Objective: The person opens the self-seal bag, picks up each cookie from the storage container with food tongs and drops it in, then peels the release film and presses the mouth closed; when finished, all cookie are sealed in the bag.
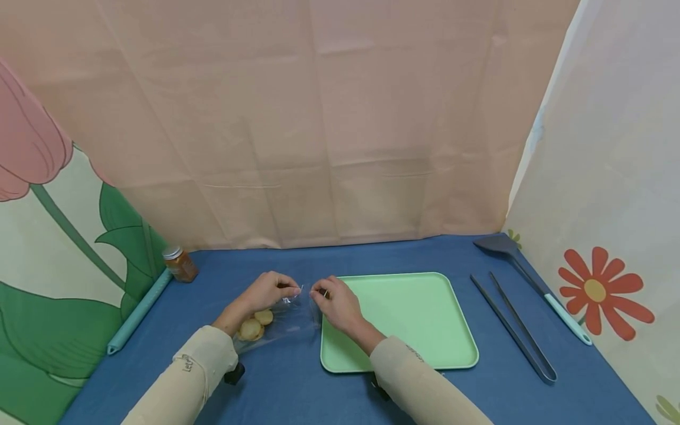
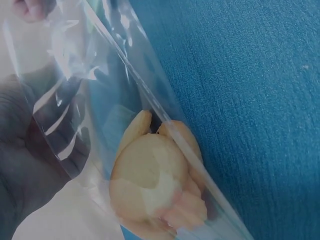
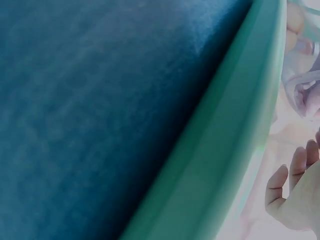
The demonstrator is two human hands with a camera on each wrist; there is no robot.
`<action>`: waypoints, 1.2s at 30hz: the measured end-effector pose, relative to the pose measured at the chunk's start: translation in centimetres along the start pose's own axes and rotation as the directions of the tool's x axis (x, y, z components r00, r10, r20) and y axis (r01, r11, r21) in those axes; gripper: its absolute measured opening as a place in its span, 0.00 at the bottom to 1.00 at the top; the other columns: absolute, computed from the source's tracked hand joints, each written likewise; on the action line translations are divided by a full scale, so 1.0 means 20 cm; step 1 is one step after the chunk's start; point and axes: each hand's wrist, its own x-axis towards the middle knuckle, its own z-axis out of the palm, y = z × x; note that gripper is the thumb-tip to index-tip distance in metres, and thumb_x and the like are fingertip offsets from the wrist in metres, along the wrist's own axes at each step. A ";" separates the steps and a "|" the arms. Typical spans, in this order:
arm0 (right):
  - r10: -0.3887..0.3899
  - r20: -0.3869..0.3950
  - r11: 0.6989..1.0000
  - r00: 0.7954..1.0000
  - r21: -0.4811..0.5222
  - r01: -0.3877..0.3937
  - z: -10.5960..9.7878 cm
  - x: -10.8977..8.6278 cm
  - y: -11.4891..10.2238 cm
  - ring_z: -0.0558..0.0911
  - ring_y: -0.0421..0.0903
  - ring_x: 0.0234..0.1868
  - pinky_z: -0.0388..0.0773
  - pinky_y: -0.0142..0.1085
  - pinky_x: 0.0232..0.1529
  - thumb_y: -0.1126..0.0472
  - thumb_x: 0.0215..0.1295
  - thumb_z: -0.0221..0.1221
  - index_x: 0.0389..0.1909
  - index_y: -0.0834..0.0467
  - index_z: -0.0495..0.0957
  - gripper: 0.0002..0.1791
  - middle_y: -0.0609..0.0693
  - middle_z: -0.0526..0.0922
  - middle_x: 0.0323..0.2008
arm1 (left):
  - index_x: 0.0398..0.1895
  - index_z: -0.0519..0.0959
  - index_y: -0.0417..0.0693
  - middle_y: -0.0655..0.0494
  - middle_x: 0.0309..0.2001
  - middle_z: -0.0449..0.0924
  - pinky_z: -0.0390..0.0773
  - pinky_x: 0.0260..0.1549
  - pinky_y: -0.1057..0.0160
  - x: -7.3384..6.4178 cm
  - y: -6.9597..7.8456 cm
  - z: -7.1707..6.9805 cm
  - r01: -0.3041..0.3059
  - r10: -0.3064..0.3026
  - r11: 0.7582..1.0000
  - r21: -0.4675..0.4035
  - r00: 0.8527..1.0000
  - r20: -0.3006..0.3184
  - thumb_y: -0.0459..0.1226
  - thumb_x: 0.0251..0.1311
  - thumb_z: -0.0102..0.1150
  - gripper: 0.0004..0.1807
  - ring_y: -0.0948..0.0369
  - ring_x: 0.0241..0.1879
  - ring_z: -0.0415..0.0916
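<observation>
A clear plastic bag point(image 1: 294, 327) holding several round, pale golden slices point(image 1: 251, 329) lies on the blue cloth, left of a tray. My left hand point(image 1: 272, 290) pinches the bag's upper edge between thumb and finger. Close to it, my right hand point(image 1: 337, 304) has thumb and forefinger together at the bag's upper right edge; a tiny thin thing shows at those fingertips, too small to name. In the left wrist view the slices point(image 2: 145, 175) overlap inside the bag, beside the left palm point(image 2: 25, 160). The right wrist view catches only curled fingers at its right edge.
The light green tray point(image 1: 409, 319) lies under the right forearm. To its right are black tongs point(image 1: 512, 330) and a spatula point(image 1: 531, 283) with a mint handle. A spice jar point(image 1: 180, 264) stands back left, by a rolled teal edge point(image 1: 140, 313). A beige sheet hangs behind.
</observation>
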 end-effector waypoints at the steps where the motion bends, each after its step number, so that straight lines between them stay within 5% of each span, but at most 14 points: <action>1: 0.000 0.002 1.000 1.000 0.001 0.000 0.00 0.00 0.00 0.73 0.37 0.31 0.71 0.29 0.28 0.53 0.74 0.58 0.42 0.51 0.85 0.09 0.43 0.79 0.36 | 0.45 0.88 0.53 0.60 0.42 0.87 0.79 0.39 0.59 0.00 0.00 0.00 -0.001 0.001 1.000 0.003 1.000 0.000 0.45 0.70 0.59 0.11 0.63 0.40 0.80; 11: -0.011 0.001 0.999 1.000 0.032 0.011 -0.01 -0.03 -0.01 0.74 0.38 0.32 0.72 0.30 0.30 0.54 0.74 0.58 0.42 0.52 0.85 0.09 0.44 0.79 0.37 | 0.45 0.88 0.52 0.57 0.42 0.87 0.76 0.35 0.61 0.00 -0.01 0.00 -0.006 0.006 1.000 0.016 1.000 0.002 0.45 0.70 0.59 0.11 0.62 0.37 0.79; 23: -0.091 -0.067 0.994 0.994 0.049 0.095 -0.04 -0.07 -0.01 0.76 0.42 0.39 0.73 0.29 0.32 0.55 0.74 0.58 0.41 0.52 0.86 0.09 0.45 0.75 0.39 | 0.43 0.88 0.55 0.61 0.43 0.86 0.80 0.41 0.56 0.00 0.00 0.00 0.019 -0.019 1.000 0.022 1.000 -0.014 0.45 0.70 0.59 0.10 0.65 0.40 0.80; 36: -0.111 -0.038 0.985 0.993 0.126 0.115 -0.07 -0.17 -0.06 0.75 0.36 0.36 0.74 0.29 0.35 0.56 0.74 0.59 0.41 0.52 0.85 0.07 0.42 0.78 0.35 | 0.43 0.88 0.56 0.61 0.43 0.87 0.81 0.40 0.58 -0.01 0.00 0.00 0.008 -0.007 0.999 0.036 1.000 -0.024 0.46 0.69 0.60 0.10 0.65 0.40 0.81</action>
